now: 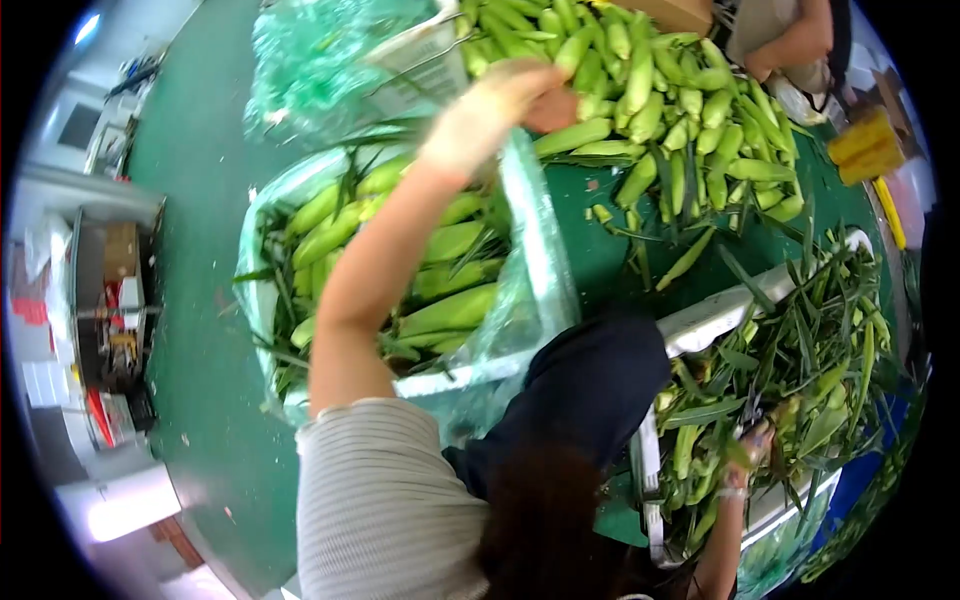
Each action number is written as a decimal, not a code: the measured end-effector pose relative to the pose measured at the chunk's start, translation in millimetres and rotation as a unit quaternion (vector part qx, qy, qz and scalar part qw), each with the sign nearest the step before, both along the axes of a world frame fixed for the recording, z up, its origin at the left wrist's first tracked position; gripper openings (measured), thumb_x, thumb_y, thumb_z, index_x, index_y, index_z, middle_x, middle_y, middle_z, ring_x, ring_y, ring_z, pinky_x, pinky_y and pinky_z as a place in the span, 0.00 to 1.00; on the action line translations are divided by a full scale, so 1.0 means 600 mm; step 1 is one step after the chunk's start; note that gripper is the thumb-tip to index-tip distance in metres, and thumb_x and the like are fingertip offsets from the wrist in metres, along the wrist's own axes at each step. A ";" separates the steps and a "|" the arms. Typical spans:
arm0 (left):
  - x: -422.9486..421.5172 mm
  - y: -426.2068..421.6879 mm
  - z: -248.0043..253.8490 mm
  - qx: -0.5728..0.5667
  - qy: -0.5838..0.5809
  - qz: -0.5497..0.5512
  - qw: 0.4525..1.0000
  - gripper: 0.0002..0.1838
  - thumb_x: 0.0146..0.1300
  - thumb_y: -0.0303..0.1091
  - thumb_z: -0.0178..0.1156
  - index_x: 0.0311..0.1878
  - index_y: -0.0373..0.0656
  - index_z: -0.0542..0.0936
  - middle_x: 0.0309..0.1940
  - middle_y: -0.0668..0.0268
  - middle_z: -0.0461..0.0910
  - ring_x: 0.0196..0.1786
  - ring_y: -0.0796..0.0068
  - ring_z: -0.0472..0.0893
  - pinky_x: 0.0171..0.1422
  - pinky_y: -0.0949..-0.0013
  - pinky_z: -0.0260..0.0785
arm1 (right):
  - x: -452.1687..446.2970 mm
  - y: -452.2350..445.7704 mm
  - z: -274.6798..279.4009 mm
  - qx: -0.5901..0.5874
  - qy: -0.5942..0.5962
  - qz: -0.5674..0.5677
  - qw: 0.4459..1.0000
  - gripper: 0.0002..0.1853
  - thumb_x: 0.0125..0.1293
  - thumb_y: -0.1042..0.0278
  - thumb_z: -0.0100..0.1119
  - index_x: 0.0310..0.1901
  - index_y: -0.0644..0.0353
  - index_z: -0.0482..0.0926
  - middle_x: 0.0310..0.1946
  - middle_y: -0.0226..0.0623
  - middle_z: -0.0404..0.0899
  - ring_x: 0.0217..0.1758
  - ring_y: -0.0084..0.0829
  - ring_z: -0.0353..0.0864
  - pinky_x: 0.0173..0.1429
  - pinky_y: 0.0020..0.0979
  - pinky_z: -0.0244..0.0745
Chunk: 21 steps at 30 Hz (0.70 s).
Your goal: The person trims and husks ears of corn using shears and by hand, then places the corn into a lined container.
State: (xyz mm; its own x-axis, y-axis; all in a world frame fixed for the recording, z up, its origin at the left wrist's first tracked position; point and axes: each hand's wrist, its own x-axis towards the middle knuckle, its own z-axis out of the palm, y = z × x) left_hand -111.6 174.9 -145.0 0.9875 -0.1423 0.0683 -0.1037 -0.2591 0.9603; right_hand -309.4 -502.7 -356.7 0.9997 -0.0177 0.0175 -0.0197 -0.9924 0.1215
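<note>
My left hand is smeared by motion at the near left edge of a large pile of green corn ears; its fingers are too blurred to tell what, if anything, they hold. Below that arm stands a white crate lined with green plastic, with husked-looking green ears inside. At the lower right, my right hand is closed over a bin of leaves and trimmings, around something small and dark that I cannot make out.
Crumpled green plastic lies beyond the lined crate. Another person's arm shows at the top right, near a yellow object. The white bin is heaped with long leaves. Shelves stand at the left.
</note>
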 end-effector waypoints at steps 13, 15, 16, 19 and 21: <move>-0.606 0.281 -0.114 0.381 0.454 -0.012 0.805 0.30 0.53 0.42 0.56 0.62 0.47 0.73 0.61 0.58 0.73 0.61 0.60 0.74 0.63 0.65 0.66 | -0.008 0.049 0.204 0.098 0.110 -0.090 0.985 0.47 0.52 0.57 0.67 0.69 0.67 0.55 0.67 0.56 0.61 0.70 0.52 0.58 0.74 0.36 0.53; -0.608 0.243 -0.083 0.381 0.428 0.002 0.820 0.33 0.50 0.41 0.60 0.63 0.48 0.73 0.57 0.56 0.76 0.59 0.58 0.75 0.62 0.64 0.67 | -0.031 0.069 0.224 0.088 0.038 -0.087 0.992 0.52 0.46 0.56 0.72 0.69 0.70 0.54 0.65 0.59 0.61 0.68 0.54 0.61 0.72 0.39 0.57; -0.607 0.242 -0.090 0.388 0.413 -0.014 0.824 0.34 0.49 0.41 0.61 0.64 0.48 0.72 0.55 0.55 0.77 0.59 0.58 0.75 0.62 0.63 0.67 | -0.042 0.067 0.233 0.089 0.036 -0.093 0.991 0.52 0.46 0.56 0.72 0.69 0.70 0.54 0.65 0.59 0.61 0.68 0.54 0.61 0.72 0.39 0.57; -0.559 0.210 -0.077 0.507 0.399 -0.110 0.756 0.34 0.47 0.38 0.65 0.61 0.43 0.72 0.53 0.55 0.78 0.54 0.58 0.77 0.60 0.64 0.69 | -0.075 0.070 0.243 0.132 -0.010 -0.073 0.989 0.52 0.43 0.58 0.73 0.68 0.71 0.55 0.65 0.59 0.61 0.67 0.54 0.63 0.70 0.42 0.59; -0.534 0.188 -0.041 0.496 0.353 0.006 0.793 0.34 0.46 0.39 0.65 0.60 0.42 0.73 0.50 0.54 0.79 0.52 0.58 0.79 0.57 0.64 0.70 | -0.097 0.085 0.266 0.146 -0.036 -0.079 0.985 0.51 0.46 0.60 0.72 0.68 0.69 0.54 0.64 0.60 0.62 0.66 0.54 0.63 0.69 0.40 0.61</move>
